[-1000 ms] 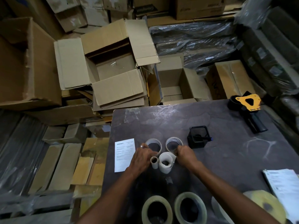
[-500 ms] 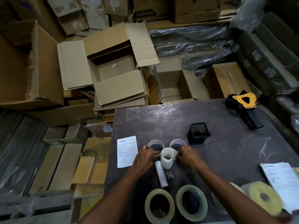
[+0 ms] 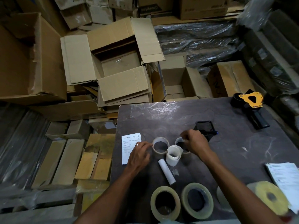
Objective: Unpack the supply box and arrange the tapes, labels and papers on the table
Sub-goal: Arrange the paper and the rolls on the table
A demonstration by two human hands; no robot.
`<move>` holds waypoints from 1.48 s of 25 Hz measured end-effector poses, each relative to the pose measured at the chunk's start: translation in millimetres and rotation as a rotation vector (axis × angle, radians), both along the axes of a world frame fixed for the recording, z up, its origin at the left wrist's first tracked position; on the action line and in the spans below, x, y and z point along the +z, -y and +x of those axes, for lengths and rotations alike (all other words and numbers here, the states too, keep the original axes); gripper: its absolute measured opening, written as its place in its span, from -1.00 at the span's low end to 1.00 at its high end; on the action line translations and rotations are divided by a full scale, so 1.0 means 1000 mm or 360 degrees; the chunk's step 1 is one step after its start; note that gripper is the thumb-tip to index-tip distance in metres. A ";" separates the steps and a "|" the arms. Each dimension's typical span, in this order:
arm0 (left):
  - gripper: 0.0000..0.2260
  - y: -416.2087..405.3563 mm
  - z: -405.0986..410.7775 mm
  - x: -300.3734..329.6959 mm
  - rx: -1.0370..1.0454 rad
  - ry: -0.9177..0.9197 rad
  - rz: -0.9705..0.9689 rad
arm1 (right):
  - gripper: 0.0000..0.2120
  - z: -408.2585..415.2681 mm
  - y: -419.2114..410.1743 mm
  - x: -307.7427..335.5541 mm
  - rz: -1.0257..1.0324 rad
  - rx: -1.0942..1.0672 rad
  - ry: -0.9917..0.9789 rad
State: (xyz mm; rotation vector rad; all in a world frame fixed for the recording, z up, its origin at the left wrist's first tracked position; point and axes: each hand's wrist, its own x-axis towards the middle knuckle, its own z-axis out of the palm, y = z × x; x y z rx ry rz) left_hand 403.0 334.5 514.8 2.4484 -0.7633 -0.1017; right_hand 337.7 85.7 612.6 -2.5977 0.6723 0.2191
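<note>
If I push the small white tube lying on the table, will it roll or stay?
The white tube lies on its side, so it would probably roll sideways. It looks like hollow paper, likely light and easy to crush.

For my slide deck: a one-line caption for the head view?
Both hands arrange small tape rolls on a dark table.

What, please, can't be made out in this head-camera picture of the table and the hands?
- Right hand: it covers much of the small tape roll beneath, so its grip stays unclear.
- Papers: cut off by the right edge; print too small to read.
- Yellow roll: blurred, partly behind the right forearm.
- Two big tape rolls: the bottom edge clips the left one.
- Slip: only the heading is legible.
</note>
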 end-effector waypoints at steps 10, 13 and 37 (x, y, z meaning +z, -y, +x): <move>-0.47 -0.058 0.013 -0.035 0.0305 -0.0278 0.0301 | -0.66 0.032 -0.133 -0.022 0.0407 0.0463 0.0176; -0.42 -0.074 0.009 -0.038 0.0329 -0.0284 0.0421 | -0.43 0.025 -0.173 -0.071 0.0387 0.0685 -0.0034; -0.37 -0.094 0.009 -0.047 0.0341 -0.0296 0.0496 | -0.29 -0.001 -0.202 -0.126 0.0230 0.0692 -0.0049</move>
